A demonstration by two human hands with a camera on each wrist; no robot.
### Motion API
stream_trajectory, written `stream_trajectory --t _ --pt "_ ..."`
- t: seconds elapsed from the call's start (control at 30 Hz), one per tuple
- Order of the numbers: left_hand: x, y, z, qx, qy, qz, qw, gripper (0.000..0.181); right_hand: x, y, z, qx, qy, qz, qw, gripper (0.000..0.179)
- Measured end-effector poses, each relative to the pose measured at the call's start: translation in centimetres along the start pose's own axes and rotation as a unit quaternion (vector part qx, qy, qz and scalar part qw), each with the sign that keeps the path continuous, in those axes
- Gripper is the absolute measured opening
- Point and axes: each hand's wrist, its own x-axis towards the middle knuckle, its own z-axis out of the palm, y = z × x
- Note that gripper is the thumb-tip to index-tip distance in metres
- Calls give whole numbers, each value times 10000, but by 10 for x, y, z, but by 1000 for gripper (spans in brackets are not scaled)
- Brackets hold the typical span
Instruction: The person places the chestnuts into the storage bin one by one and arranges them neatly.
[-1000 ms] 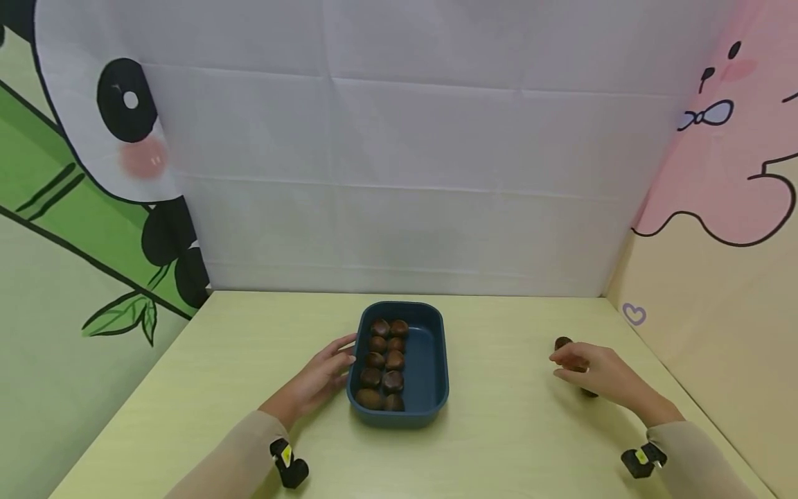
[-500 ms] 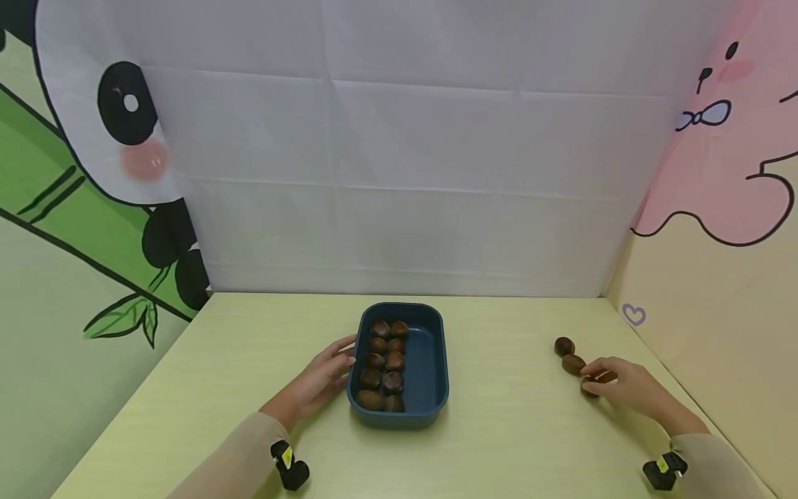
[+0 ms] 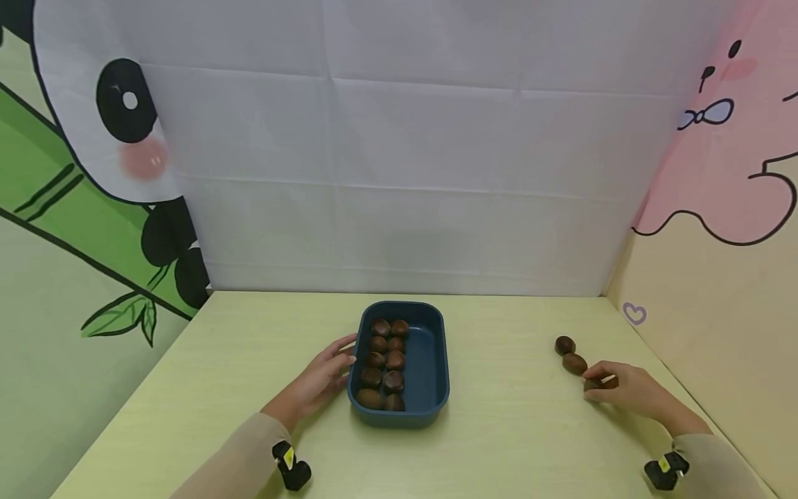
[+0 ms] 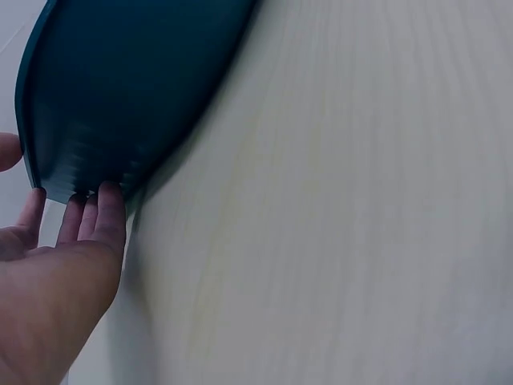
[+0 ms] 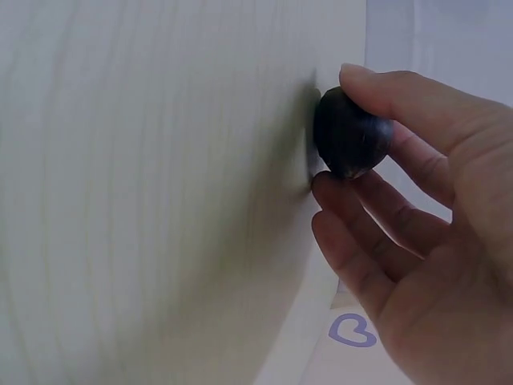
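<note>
A dark blue rectangular box [image 3: 427,364] stands mid-table, with two lengthwise rows of brown chestnuts [image 3: 394,360] along its left half. Against the box's left wall rest the extended fingertips of my left hand [image 3: 316,382]; the left wrist view shows those fingers [image 4: 111,212] touching the outer side. At the table's right, my right hand [image 3: 632,391] pinches a chestnut [image 5: 351,135] between thumb and fingers, close over the tabletop. Just beyond it on the table lie two more chestnuts, a near one [image 3: 574,364] and a far one [image 3: 564,345], side by side.
The pale yellow wooden table [image 3: 499,388] ends at a white sheet [image 3: 405,173] hung behind it. A wall with a cartoon panda flanks the left, a pink-figured wall [image 3: 704,277] the right, close beside my right arm.
My right hand has moved nearer and to the right, off the two far chestnuts, and now pinches the nearest one. The left hand and box have stayed in place.
</note>
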Motion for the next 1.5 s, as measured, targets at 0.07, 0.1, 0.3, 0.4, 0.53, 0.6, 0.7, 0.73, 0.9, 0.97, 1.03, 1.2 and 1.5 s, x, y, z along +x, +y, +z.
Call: stream_trajectory --t 0.07,0.1,0.3,0.4,0.53,0.6,0.7,0.73,0.9,0.97,1.03,1.2,1.5 --pt "0 0 0 -2 7 13 10000 58 0 0 0 7 12 -37 10000 30" --pt "0 0 0 4 6 21 10000 59 0 0 0 14 11 -52 10000 30" --pt "1 -1 -1 0 27 27 10000 60 1 -8 -2 65 -70 -54 9999 32" --pt "1 -2 -1 -29 33 50 10000 61 2 -13 -2 84 -163 -100 9998 34" --pt "2 -2 -1 -32 47 54 10000 60 6 -20 0 154 -246 -254 9993 34" --pt "2 -3 -1 -20 51 34 10000 59 8 -24 1 189 -278 -379 9987 34" --pt "3 -3 -1 -5 46 30 10000 59 13 -33 3 191 -312 -645 9972 35" --pt "3 -3 -1 0 52 29 10000 59 16 -35 4 178 -327 -731 9966 35" --pt "3 -3 -1 -1 61 27 10000 60 30 -51 9 170 -343 -1035 9939 37" --pt "4 -3 -1 -3 67 10 10000 61 36 -58 12 188 -349 -1183 9922 36" --pt "4 -3 -1 14 84 2 10000 61 43 -66 15 195 -365 -1346 9900 35" --pt "4 -3 0 80 91 17 9999 61 58 -87 22 308 -446 -1552 9864 32" --pt "3 -4 1 114 38 101 9999 61 85 -121 37 293 -433 -2157 9751 29"
